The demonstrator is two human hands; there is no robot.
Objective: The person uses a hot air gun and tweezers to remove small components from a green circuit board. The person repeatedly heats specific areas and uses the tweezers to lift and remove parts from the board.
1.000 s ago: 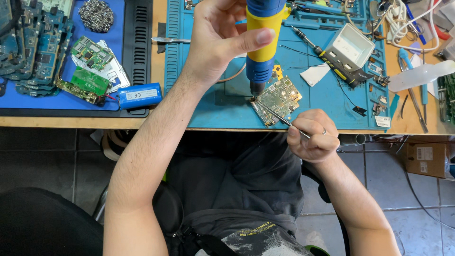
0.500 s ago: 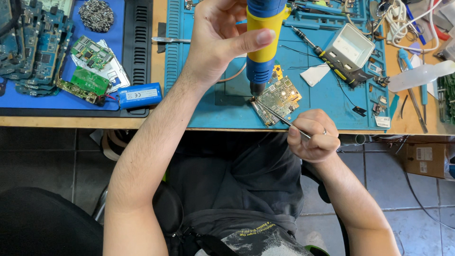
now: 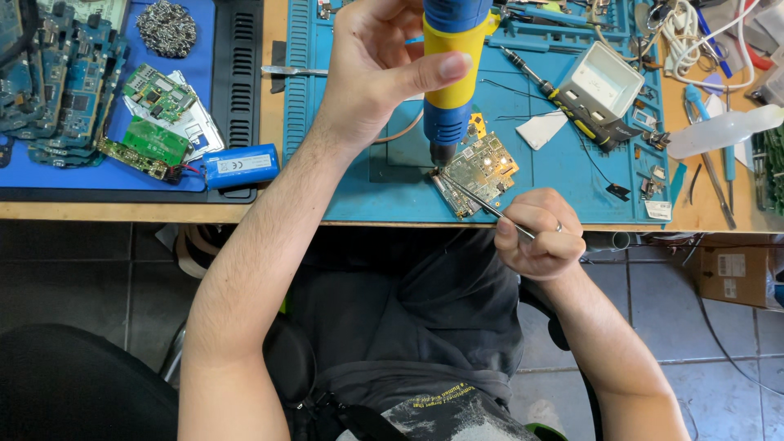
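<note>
**Hot-air tool over circuit board at near edge of surface**

Wooden surface (image 3: 710,214) seen from above, grey tiled floor below it. Two mats lie on it: a teal work mat (image 3: 392,184) in the middle, reaching almost to the near edge, and a blue mat (image 3: 106,175) toward the left edge.

Left hand (image 3: 371,69): fingers wrapped around a blue-and-yellow hot-air tool (image 3: 449,77), thumb pressed across the yellow band. Tool held roughly upright, nozzle pointing down, just above the board's left corner.

Circuit board (image 3: 482,167): small, green-gold, lying tilted on the teal mat close to the near edge, just ahead of the right hand.

Right hand (image 3: 535,233): off the near edge, fingers curled tight and pinching metal tweezers (image 3: 474,196). Tweezer tips reach to the board's left corner, under the nozzle; whether they grip a part, cannot tell.

Around:
- Blue cylindrical battery (image 3: 241,166) at the right end of the blue mat, near edge.
- Green boards (image 3: 155,139) beside it; a stack of blue boards (image 3: 61,98) at the left edge.
- Coil of metal wool (image 3: 166,27) at the far left.
- Small open white box (image 3: 606,82) and a yellow-black screwdriver (image 3: 572,110) on the right part of the teal mat.
- Clear squeeze bottle (image 3: 723,131) by the right edge.
</note>
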